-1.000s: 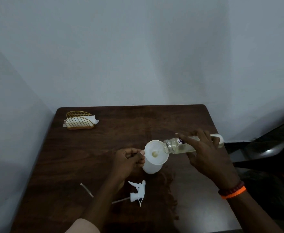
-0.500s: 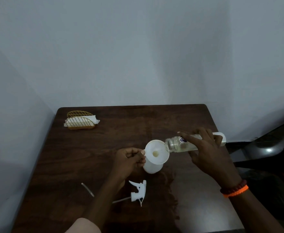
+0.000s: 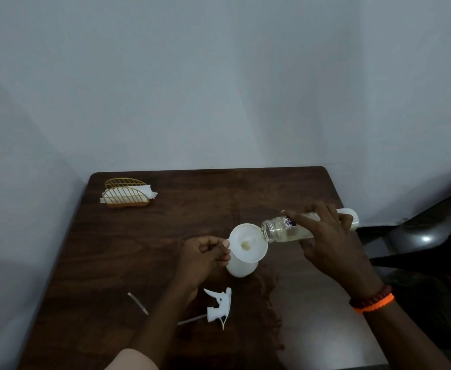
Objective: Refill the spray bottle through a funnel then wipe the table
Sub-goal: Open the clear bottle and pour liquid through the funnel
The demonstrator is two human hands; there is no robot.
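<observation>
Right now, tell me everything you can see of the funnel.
The funnel is white, plastic by its look, with a wide round bowl. It sits upright in the mouth of the white spray bottle mid-table. A little yellowish liquid pools at its drain hole. The left hand pinches its rim. The clear bottle, held tipped by the right hand, has its mouth over the far edge.

The funnel point(image 3: 248, 243) hides the spray bottle point(image 3: 241, 268) neck. The refill bottle point(image 3: 285, 231) label is unreadable. The surface point(image 3: 112, 263) runs off the bottom edge.
</observation>
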